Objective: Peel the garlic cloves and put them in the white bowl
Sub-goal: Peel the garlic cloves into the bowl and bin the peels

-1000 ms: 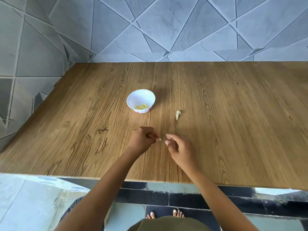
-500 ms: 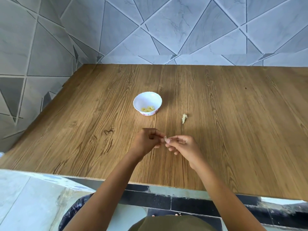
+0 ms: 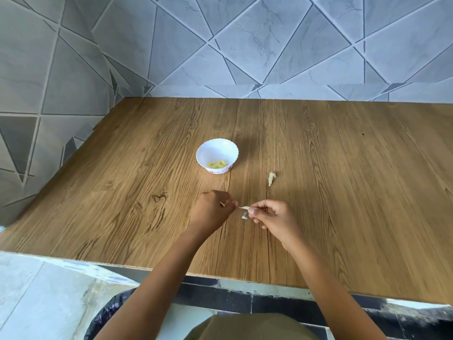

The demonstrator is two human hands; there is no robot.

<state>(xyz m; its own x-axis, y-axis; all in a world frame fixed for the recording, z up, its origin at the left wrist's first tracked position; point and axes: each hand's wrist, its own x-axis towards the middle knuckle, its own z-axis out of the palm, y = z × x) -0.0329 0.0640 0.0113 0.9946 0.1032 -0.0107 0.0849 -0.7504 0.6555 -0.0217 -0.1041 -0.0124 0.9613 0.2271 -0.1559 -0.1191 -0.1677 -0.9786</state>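
Two hands [image 3: 212,210] [image 3: 272,217] — garlic clove [image 3: 245,207] between them

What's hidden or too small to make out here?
Head view:
- garlic piece, mostly hidden by curled fingers of the left hand
- pale strip pinched by the right hand, too small to tell skin from clove
- cloves in the white bowl, too small to count

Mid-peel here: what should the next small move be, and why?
Probably the right hand draws the skin it pinches clear of the left hand, which grips what looks like the clove; the skin's tip lies right beside its fingers.
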